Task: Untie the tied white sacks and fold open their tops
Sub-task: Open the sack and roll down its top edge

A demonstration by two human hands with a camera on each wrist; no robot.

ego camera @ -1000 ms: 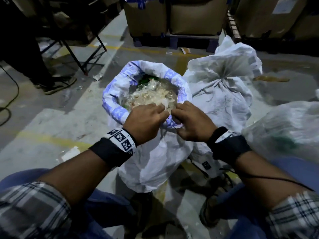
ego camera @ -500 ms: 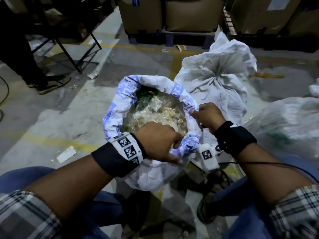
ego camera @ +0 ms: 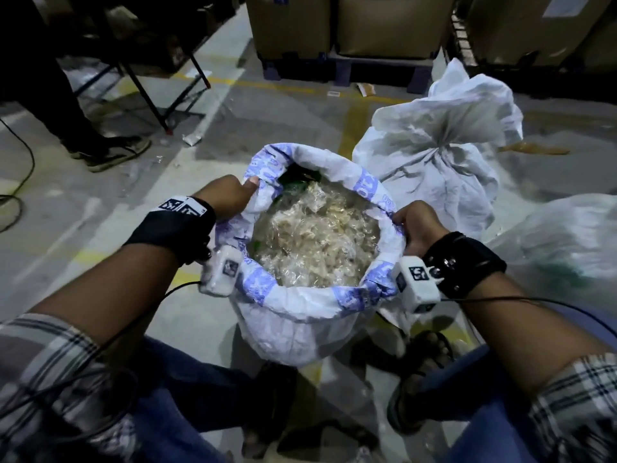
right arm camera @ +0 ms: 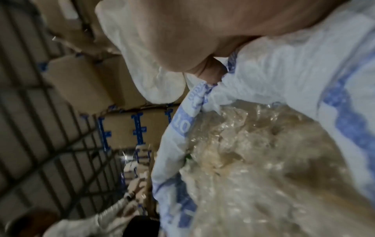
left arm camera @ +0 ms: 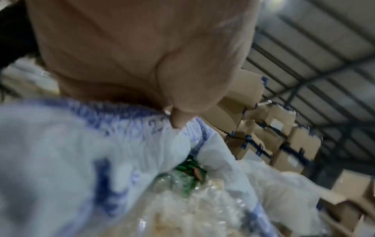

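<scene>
the open sack (ego camera: 293, 329) stands at the centre of the head view, its blue-printed rim turned outward. the left hand (ego camera: 227, 197) grips the rim at its left, the right hand (ego camera: 414, 225) grips it at the right, so the fold-open step looks nearly finished. next probably comes the tied sack (ego camera: 444, 152) at upper right, whose knot wants loosening. only the wrist views show stacked cartons (left arm camera: 270, 137) high behind; only the head view shows the tied sack's cinched neck.
</scene>
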